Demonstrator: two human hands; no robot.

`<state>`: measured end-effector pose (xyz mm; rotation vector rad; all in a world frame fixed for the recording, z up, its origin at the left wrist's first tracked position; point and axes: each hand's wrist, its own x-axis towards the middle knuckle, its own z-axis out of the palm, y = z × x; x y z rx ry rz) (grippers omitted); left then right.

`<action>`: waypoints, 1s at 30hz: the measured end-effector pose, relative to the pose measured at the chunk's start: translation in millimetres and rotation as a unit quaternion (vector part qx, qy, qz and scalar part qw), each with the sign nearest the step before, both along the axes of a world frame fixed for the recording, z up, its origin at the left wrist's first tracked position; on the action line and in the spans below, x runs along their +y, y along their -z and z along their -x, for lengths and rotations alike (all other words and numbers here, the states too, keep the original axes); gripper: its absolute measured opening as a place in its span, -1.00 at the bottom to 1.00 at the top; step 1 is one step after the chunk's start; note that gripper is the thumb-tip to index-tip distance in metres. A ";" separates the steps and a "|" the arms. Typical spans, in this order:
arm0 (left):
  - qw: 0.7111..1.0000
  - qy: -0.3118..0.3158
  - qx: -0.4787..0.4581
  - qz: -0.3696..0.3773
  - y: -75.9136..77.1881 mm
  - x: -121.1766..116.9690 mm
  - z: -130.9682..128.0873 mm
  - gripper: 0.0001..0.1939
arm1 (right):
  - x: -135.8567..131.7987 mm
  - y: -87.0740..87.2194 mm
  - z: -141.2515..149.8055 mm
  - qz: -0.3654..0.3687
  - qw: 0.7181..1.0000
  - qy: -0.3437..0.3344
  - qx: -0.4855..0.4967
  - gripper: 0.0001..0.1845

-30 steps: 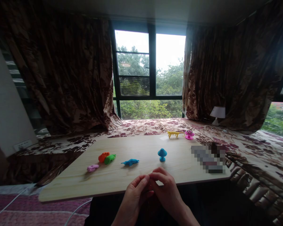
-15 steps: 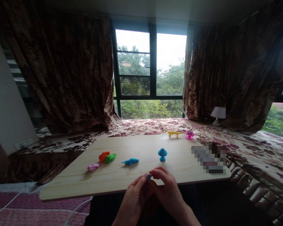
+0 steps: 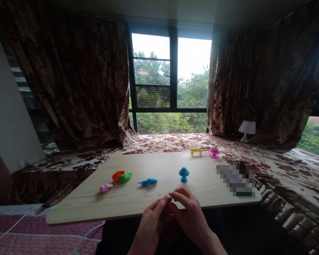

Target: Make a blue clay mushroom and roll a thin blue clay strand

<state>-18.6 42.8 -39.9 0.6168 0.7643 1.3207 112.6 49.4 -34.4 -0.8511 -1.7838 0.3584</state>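
Note:
My left hand [image 3: 151, 225] and my right hand [image 3: 190, 216] meet at the near edge of the wooden table [image 3: 138, 198]. Their fingertips pinch a tiny blue piece of clay [image 3: 169, 199] between them. Just beyond them on the table stands a blue clay mushroom [image 3: 184, 174]. Left of it lies a blue clay figure [image 3: 148, 182]. Further left sit a green lump [image 3: 125, 177], an orange lump [image 3: 117, 175] and a pink piece [image 3: 106, 187].
At the table's far edge lie a yellow comb-like clay shape [image 3: 198, 151] and a pink clay piece [image 3: 214, 152]. A blurred patch [image 3: 235, 180] covers something at the right end. A white lamp [image 3: 246, 129] stands on the patterned ledge; a white cable [image 3: 13, 226] runs at the lower left.
A small blue bit has come into view between my fingertips, which were pressed together a second ago. Both hands have stayed at the table's near edge.

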 end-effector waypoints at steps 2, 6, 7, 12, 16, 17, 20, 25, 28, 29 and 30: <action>1.000 0.005 -0.009 -0.002 -0.3 -0.2 0.0 -0.88 | 0.0 0.7 0.1 0.002 1.000 -0.008 0.012 -0.72; 1.000 0.014 -0.017 -0.007 0.9 -1.9 -0.6 -0.88 | 1.2 1.1 0.7 -0.012 1.000 0.003 0.014 -0.79; 1.000 0.014 -0.016 -0.007 1.0 -2.4 -0.8 -0.87 | 1.4 0.7 0.7 -0.013 1.000 0.006 0.011 -0.79; 1.000 0.016 -0.008 -0.013 -1.8 -4.0 -1.6 -0.83 | 1.1 -2.2 -0.3 -0.016 1.000 -0.006 -0.020 -0.77; 1.000 0.014 0.018 -0.014 -2.3 -4.1 -0.3 -0.81 | 0.9 -3.0 0.0 -0.020 1.000 -0.001 0.000 -0.82; 0.999 0.013 0.026 -0.015 -1.8 -4.0 0.2 -0.80 | 1.0 -3.3 0.2 -0.019 1.000 0.000 0.003 -0.82; 0.999 0.010 0.043 -0.019 -0.2 -3.2 1.6 -0.80 | 1.3 -4.5 0.2 -0.018 1.000 0.004 0.005 -0.82; 0.998 -0.001 0.058 -0.021 -1.7 -2.8 3.8 -0.83 | 1.5 -6.9 -3.0 -0.011 1.000 0.001 -0.020 -0.76; 0.997 -0.004 0.070 -0.025 -4.4 -3.1 5.5 -0.82 | 0.6 -9.3 -5.3 -0.014 0.999 0.001 -0.045 -0.77; 0.997 -0.005 0.074 -0.027 -4.9 -2.9 6.1 -0.81 | 0.1 -10.2 -5.6 -0.013 0.998 -0.003 -0.054 -0.79; 0.997 -0.005 0.078 -0.029 -5.1 -2.4 6.6 -0.81 | -0.3 -10.9 -5.5 -0.011 0.998 -0.007 -0.056 -0.80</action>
